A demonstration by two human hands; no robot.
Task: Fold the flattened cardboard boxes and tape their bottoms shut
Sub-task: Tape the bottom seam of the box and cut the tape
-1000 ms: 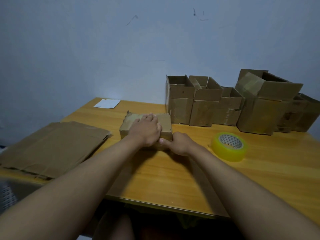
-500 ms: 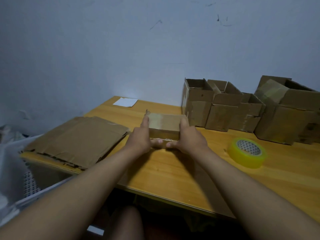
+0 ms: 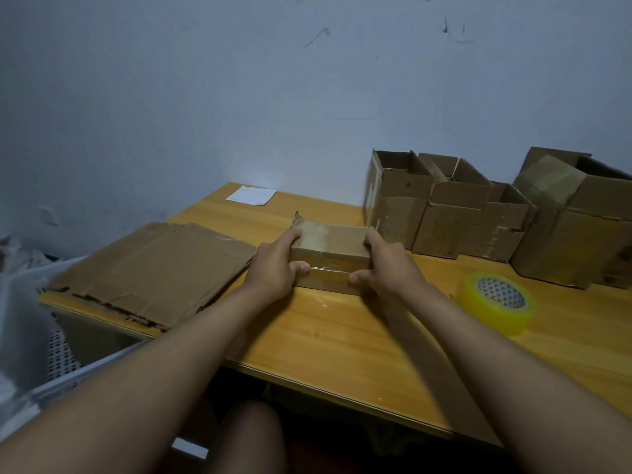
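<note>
A small brown cardboard box [image 3: 330, 246] with shiny tape across its upper face stands on the wooden table [image 3: 342, 336], its closed face up. My left hand [image 3: 275, 268] grips its left end, thumb on the near side. My right hand [image 3: 388, 268] grips its right end in the same way. A roll of clear yellowish tape [image 3: 497, 302] lies flat to the right, apart from both hands. A stack of flattened cardboard [image 3: 154, 271] lies on the table's left part.
Several folded open-topped boxes [image 3: 451, 213] stand in a row against the wall at the back right. A white slip of paper [image 3: 251, 195] lies at the far left corner. A white perforated basket [image 3: 58, 357] sits below the table's left edge.
My left hand left the top of the box and my right hand left its near edge; both now grip its two ends. The view has swung left.
</note>
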